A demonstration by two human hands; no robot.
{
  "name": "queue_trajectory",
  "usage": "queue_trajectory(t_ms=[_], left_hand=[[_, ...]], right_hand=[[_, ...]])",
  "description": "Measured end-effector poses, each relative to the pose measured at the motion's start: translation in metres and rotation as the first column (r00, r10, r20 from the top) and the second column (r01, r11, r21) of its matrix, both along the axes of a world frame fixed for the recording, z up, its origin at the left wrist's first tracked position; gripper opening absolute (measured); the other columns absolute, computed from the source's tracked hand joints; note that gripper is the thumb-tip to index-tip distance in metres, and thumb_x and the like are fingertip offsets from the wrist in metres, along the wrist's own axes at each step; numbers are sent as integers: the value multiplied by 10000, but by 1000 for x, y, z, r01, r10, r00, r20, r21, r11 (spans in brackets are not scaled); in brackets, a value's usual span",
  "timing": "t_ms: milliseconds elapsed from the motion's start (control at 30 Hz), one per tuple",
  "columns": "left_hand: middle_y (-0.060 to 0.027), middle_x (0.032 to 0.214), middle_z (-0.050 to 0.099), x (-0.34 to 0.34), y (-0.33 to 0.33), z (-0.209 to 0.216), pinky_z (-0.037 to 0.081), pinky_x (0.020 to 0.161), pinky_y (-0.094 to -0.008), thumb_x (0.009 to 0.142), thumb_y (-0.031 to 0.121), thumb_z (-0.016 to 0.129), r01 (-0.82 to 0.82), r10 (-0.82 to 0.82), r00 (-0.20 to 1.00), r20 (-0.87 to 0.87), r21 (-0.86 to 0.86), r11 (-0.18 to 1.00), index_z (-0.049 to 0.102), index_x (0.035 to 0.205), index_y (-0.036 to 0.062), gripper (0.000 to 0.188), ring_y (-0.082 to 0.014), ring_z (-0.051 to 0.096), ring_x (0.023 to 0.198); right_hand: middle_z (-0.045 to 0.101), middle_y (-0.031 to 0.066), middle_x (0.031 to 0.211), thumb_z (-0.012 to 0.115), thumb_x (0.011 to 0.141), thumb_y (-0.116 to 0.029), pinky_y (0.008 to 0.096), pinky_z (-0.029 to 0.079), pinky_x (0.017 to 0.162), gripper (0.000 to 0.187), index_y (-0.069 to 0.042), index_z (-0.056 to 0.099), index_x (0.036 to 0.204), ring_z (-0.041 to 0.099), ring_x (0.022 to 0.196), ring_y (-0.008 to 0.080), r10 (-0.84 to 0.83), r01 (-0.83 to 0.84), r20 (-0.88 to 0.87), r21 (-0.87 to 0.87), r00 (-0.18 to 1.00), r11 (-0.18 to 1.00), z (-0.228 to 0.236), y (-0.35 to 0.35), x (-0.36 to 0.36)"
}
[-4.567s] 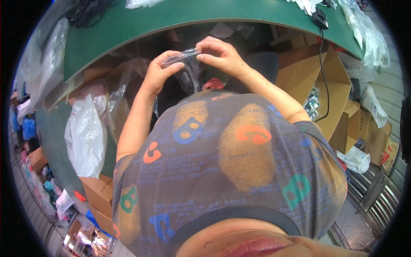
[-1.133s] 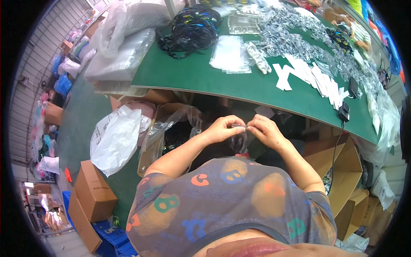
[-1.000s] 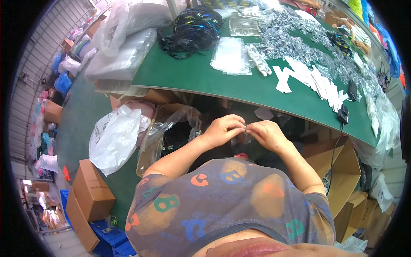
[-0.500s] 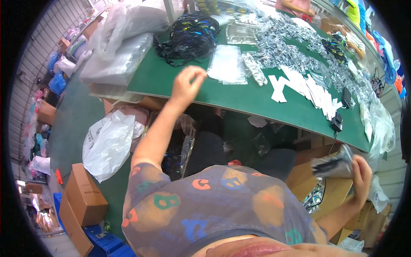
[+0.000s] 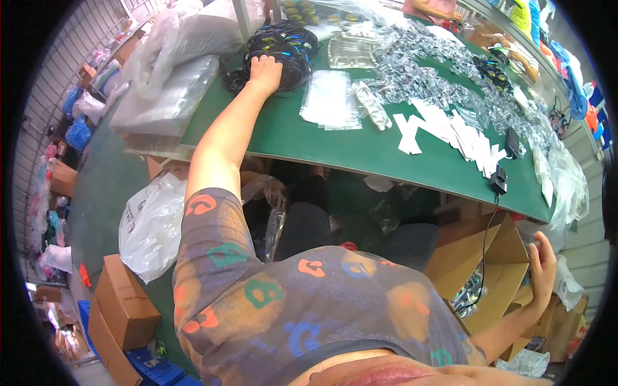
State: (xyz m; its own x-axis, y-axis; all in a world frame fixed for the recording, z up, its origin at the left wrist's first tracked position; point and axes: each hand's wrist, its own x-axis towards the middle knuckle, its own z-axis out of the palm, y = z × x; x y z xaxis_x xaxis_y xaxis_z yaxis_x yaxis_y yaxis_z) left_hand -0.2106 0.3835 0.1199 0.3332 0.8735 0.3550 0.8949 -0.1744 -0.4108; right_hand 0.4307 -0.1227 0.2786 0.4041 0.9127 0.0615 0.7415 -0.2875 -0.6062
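Observation:
My left hand (image 5: 265, 74) reaches across the green table (image 5: 283, 132) to a heap of glossy black cords (image 5: 290, 48). Its fingers are curled into the near side of the heap; their tips are partly hidden there. Out to the right, my right hand (image 5: 544, 267) is empty, fingers apart, beside an open carton (image 5: 505, 260). Shiny clear packets (image 5: 468, 293) lie inside that carton. A stack of clear flat bags (image 5: 331, 100) is on the table just right of the black heap.
White paper strips (image 5: 467, 138) and a rolled white bundle (image 5: 372, 106) lie on the table. Many clear packets (image 5: 418, 67) spread behind them. A black adapter (image 5: 498, 181) trails its cable over the carton. Large plastic sacks (image 5: 167, 96) stand left. Another person's arm (image 5: 428, 9) shows far off.
My left hand has moved forward from the table's front edge onto the black heap. My right hand has let go of the clear packet with something black in it.

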Motion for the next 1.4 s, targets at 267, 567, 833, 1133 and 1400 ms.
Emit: queue_trajectory(t_ms=[267, 567, 833, 1133, 1400], left_hand=[[-76, 1058, 673, -19, -25, 14, 449, 906, -442, 827, 148, 665, 31, -31, 999, 11, 1, 1000, 696, 1066, 118, 243, -271, 636, 1063], [-34, 1095, 699, 7, -164, 164, 511, 904, -392, 845, 113, 727, 358, -609, 783, 126, 710, 606, 709, 1088, 129, 244, -249, 659, 1035], [-103, 1039, 723, 95, -281, 121, 547, 878, -403, 805, 68, 742, 584, -695, 580, 425, 378, 719, 708, 1060, 79, 257, -302, 691, 995], [-92, 998, 692, 121, -364, -91, 561, 854, -391, 1034, 196, 560, 894, 853, -352, 384, -131, 428, 574, 1286, -1, 320, -235, 682, 921], [-16, 883, 575, 107, -364, -99, 537, 714, -296, 1071, 181, 486, 767, 654, -438, 617, -124, 630, 555, 1297, 30, 281, -111, 570, 787]], right_hand=[[540, -7, 800, 699, 924, -45, 242, 441, 658, 272, 12, 643, 1184, 488, 711, 81, 311, -318, 75, 101, 947, 943, -32, 67, -46], [633, 91, 884, 745, 869, -75, 317, 503, 731, 334, -6, 655, 1184, 596, 759, 202, 600, -610, 115, 154, 792, 777, -50, 102, -116], [539, 224, 1422, 769, 887, -320, 437, 397, 1118, 704, -19, 469, 1447, 504, 1341, 364, 663, -590, 82, 547, 744, 594, -106, 185, -268], [679, 73, 901, 734, 927, -338, 358, 525, 774, 437, -56, 645, 1249, 638, 845, 168, 826, -897, -349, -185, 442, 402, -184, 192, -276], [732, 128, 856, 615, 931, -546, 468, 537, 754, 474, -86, 728, 951, 705, 842, 343, 560, -606, 338, 39, 757, 795, -135, 360, -252]])
